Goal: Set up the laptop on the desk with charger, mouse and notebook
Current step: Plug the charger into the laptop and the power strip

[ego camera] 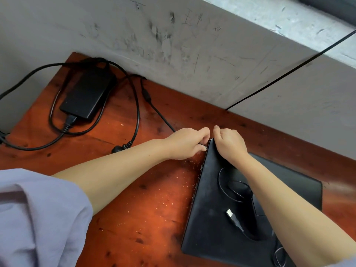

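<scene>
Left hand (185, 143) pinches the charger plug (203, 147) at the closed laptop (212, 209) corner; right hand (230, 144) grips that corner, steadying. Rigid, slim, likely slippery; best held by its edges.

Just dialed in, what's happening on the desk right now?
A person is plugging the charger in. The left hand pinches the charger plug at the closed laptop's far left corner, which the right hand steadies. The power brick lies back left. The mouse rests on the lid, its USB plug loose.
</scene>
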Tool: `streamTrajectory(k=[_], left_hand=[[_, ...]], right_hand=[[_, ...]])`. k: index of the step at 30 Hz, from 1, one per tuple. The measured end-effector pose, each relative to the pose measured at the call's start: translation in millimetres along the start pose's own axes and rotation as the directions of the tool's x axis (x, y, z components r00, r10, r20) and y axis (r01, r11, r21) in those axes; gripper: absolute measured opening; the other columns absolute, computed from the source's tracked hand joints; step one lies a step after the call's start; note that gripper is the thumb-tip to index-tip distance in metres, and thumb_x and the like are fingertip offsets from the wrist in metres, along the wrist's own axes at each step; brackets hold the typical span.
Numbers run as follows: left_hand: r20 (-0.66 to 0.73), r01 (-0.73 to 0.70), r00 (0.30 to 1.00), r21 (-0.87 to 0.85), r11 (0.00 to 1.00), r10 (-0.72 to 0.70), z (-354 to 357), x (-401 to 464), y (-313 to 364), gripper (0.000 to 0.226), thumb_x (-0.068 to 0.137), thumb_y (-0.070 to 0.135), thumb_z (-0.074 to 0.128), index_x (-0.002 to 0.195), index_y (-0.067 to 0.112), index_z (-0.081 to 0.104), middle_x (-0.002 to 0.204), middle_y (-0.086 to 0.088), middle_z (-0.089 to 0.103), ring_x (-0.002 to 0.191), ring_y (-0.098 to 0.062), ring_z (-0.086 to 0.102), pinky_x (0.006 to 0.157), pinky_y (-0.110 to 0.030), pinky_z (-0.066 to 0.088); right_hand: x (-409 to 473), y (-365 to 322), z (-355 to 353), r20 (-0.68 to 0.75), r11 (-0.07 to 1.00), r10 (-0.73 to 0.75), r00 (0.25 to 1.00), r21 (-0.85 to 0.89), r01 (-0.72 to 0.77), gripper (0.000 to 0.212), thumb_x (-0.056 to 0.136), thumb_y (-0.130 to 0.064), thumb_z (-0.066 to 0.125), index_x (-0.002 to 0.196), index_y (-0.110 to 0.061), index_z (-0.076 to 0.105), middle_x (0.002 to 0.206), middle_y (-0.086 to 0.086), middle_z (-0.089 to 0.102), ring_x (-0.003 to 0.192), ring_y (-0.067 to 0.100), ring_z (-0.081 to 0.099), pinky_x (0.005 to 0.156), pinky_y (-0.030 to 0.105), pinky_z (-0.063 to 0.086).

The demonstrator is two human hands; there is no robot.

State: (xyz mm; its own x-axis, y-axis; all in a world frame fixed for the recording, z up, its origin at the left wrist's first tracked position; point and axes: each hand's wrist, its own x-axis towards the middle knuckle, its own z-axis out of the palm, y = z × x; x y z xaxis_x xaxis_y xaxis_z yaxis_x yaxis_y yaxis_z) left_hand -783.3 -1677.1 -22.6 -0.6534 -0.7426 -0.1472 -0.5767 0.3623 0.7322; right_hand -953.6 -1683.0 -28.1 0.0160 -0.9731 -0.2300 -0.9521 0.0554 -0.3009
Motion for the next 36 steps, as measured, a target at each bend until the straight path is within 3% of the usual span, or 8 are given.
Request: streamTrajectory(k=[3,6,10,15,19,27,30,36], left_hand=[[0.037,0.028,0.999,0.002,1.000,-0.028,0,4,0,0.014,0.091,0.019,0.054,0.089,0.017,0.040,0.057,0.011,0.047,0.052,-0.006,0.042,0.060,-0.031,0.032],[0.091,0.073,0.993,-0.002,0.997,-0.072,0,5,-1,0.017,0.091,0.018,0.053,0.085,0.019,0.038,0.058,0.009,0.050,0.052,-0.008,0.043,0.060,-0.030,0.032],[0.156,0.118,0.981,-0.025,0.993,-0.113,4,0,-9,0.015,0.091,0.018,0.053,0.085,0.019,0.039,0.081,-0.003,0.070,0.067,-0.020,0.055,0.068,-0.034,0.044],[0.083,0.199,0.974,0.117,0.973,-0.209,23,-2,-15,0.016,0.093,0.022,0.051,0.105,0.011,0.048,0.105,-0.015,0.064,0.093,-0.036,0.059,0.081,-0.045,0.048],[-0.023,0.190,0.982,0.226,0.956,-0.189,33,-1,-14,0.020,0.094,0.020,0.050,0.107,0.006,0.054,0.108,-0.017,0.061,0.098,-0.038,0.057,0.078,-0.044,0.046],[-0.219,0.197,0.966,0.288,0.937,-0.135,49,-10,-11,0.019,0.093,0.015,0.047,0.103,0.003,0.059,0.112,-0.015,0.055,0.106,-0.030,0.046,0.085,-0.039,0.040],[-0.222,0.205,0.966,0.332,0.921,-0.135,46,-12,-11,0.024,0.093,0.021,0.050,0.107,0.005,0.062,0.114,-0.012,0.051,0.106,-0.029,0.047,0.081,-0.039,0.042],[-0.279,0.150,0.959,0.327,0.933,-0.057,39,-68,-7,0.027,0.092,0.024,0.049,0.114,0.011,0.058,0.113,-0.009,0.053,0.107,-0.027,0.048,0.085,-0.038,0.041]], right_hand=[[1,-1,1,-0.008,1.000,-0.004,1.000,0.010,0.004,0.054,0.098,-0.032,0.025,0.049,-0.017,0.039,0.072,0.014,0.060,0.076,0.033,0.055,0.063,0.032,0.031],[1,-3,7,0.011,1.000,-0.007,1.000,0.011,0.007,0.055,0.098,-0.033,0.025,0.046,-0.019,0.037,0.063,0.006,0.053,0.069,0.029,0.050,0.063,0.033,0.032],[-1,-6,20,0.057,1.000,-0.012,0.998,-0.024,0.013,0.055,0.097,-0.035,0.023,0.048,-0.018,0.041,0.057,0.002,0.049,0.065,0.029,0.048,0.061,0.033,0.032],[2,-4,33,0.063,0.999,0.003,0.998,-0.034,-0.001,0.056,0.099,-0.035,0.025,0.060,-0.007,0.054,0.061,0.007,0.056,0.063,0.026,0.046,0.056,0.032,0.033],[1,2,28,0.017,0.998,-0.053,0.998,0.023,0.053,0.052,0.097,-0.030,0.037,0.047,-0.016,0.033,0.051,-0.002,0.042,0.060,0.025,0.044,0.049,0.032,0.022],[-13,7,21,0.034,0.989,-0.148,0.988,0.028,0.147,0.034,0.094,-0.021,0.048,0.063,-0.009,0.048,0.069,0.009,0.049,0.075,0.030,0.052,0.062,0.035,0.035],[-20,8,15,0.074,0.994,-0.110,0.991,0.029,0.108,0.025,0.094,-0.020,0.049,0.088,-0.006,0.069,0.090,0.013,0.062,0.089,0.031,0.057,0.074,0.036,0.045],[-42,-23,7,-0.004,0.992,-0.107,0.994,0.069,0.107,0.027,0.093,-0.014,0.046,0.110,-0.013,0.067,0.110,0.006,0.062,0.104,0.023,0.055,0.084,0.029,0.043]])
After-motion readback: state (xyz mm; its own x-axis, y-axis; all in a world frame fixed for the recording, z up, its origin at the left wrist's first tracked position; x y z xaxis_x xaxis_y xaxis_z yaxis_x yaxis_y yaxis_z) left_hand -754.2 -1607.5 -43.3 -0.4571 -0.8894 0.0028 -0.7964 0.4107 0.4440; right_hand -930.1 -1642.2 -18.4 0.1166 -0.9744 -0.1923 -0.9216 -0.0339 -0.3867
